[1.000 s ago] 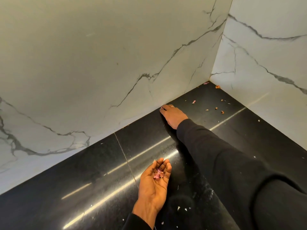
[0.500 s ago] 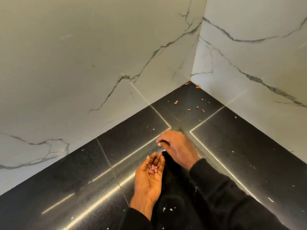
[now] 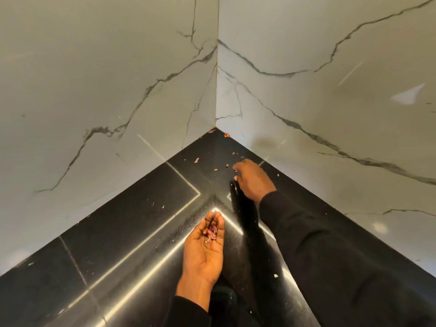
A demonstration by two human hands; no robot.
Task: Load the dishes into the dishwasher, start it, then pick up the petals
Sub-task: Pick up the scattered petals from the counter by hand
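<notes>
Your left hand lies palm up just above the black glossy surface, fingers relaxed and lightly cupped together. A small heap of pink petal pieces sits in the hollow where the fingers meet the palm, carried there and not gripped.

Your right hand is ahead of the left one and off to its right, back turned up, knuckles raised and fingers curled down toward the surface. The fingertips point away from you and are hidden under the hand, so you cannot tell whether they pinch a petal or hold nothing. A black sleeve covers that arm to the wrist.

Loose petals lie beyond the right hand's fingertips. A tiny brown crumb sits just beside them, and another crumb is a little further to the left. A pink flake lies further left again, apart from the hand. Past the fingers, in the far corner, an orange-brown scrap rests against the foot of the right wall, and a pink scrap is tucked where that wall meets the left wall. Both walls are white marble with grey veins.

To the left of your left hand, two pale flecks lie well apart from it. A pale chip sits beside your right forearm.
</notes>
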